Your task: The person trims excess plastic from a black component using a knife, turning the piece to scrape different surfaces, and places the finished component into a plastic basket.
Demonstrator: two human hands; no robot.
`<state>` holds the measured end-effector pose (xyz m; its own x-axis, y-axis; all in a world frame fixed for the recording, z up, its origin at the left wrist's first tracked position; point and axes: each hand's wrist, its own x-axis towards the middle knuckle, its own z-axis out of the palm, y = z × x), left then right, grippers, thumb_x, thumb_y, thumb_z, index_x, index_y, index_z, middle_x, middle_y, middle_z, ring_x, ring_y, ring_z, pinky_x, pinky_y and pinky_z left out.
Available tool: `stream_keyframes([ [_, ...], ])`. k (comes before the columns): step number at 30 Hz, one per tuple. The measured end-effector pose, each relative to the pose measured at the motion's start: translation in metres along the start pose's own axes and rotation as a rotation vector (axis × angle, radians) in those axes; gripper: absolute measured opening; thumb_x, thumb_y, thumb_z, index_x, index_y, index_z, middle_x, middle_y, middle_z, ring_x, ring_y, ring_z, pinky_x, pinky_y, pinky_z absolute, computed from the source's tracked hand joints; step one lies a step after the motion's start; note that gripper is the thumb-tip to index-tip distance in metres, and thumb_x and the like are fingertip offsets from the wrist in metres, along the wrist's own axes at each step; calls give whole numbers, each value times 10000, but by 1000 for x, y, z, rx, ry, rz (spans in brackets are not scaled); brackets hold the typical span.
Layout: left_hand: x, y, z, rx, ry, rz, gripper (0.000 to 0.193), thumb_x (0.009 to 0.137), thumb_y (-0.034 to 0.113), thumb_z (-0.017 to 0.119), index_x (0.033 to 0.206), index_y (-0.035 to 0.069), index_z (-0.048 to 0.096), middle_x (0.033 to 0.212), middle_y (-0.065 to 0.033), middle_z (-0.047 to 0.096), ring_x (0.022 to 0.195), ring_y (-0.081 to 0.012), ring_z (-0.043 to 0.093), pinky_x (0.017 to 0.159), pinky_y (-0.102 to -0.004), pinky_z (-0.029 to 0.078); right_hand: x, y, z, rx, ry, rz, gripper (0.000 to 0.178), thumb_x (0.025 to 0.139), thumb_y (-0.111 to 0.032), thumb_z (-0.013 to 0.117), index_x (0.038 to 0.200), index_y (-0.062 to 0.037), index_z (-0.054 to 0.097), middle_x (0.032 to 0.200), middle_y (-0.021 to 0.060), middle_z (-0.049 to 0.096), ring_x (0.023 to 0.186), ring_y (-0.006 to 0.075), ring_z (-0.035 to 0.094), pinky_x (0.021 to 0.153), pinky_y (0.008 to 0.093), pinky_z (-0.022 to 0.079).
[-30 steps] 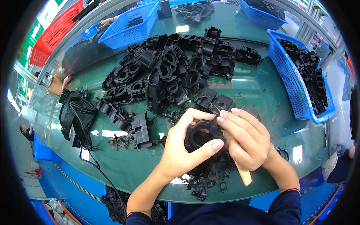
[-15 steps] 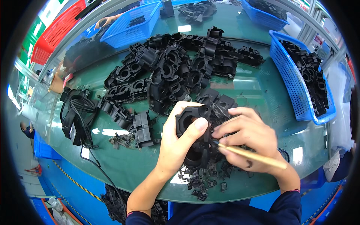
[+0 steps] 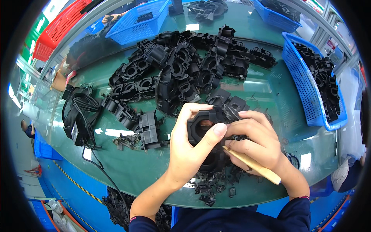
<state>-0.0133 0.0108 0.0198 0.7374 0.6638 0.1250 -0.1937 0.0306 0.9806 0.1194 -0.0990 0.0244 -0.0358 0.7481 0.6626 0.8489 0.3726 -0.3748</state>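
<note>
My left hand (image 3: 191, 149) is wrapped round a black moulded plastic part (image 3: 196, 133) with large round openings, its thumb across the front. The part is raised over the near middle of the table. In my right hand (image 3: 257, 141) is a hand tool with a flat tan handle (image 3: 257, 166), which slants down to the right. The working end is hidden by my fingers and the part, so I cannot tell its kind. My right fingertips meet the part's right side. Below lie small black plastic scraps (image 3: 208, 189) near the table edge.
A heap of similar black parts (image 3: 177, 69) covers the middle of the green table (image 3: 266, 96). Blue baskets (image 3: 305, 85) stand right and behind; a red one (image 3: 58, 31) is at far left. A coiled black cable (image 3: 83, 108) lies left. Another person's hand (image 3: 112, 17) shows at the back.
The part and both my hands have shifted slightly right in the picture. The tan handle has swung, its free end now lower and further left. Both grips stay closed.
</note>
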Motion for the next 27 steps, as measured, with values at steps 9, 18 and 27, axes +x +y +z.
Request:
stream_keyframes([
  [9,4,-4,-1,-46,8,-51,306,833,201,668,1020,19,507,847,-17,564,791,-57,512,723,-204,431,-7,9,9,-223,46,-231,92,686,-76,654,711,-43,571,857,71,599,776,179,594,839,388,475],
  [18,5,-7,0,30,41,-22,403,849,336,602,1055,4,506,838,-92,607,774,-118,594,704,-246,494,-14,13,22,-188,167,-247,101,697,-3,651,691,-16,551,837,104,633,754,188,624,833,405,509],
  [27,3,-5,1,43,79,39,429,835,338,613,1071,-3,501,872,-95,599,797,-126,597,719,-253,495,-4,8,9,186,119,69,176,653,-7,716,769,-42,589,827,75,629,749,220,619,820,404,491],
])
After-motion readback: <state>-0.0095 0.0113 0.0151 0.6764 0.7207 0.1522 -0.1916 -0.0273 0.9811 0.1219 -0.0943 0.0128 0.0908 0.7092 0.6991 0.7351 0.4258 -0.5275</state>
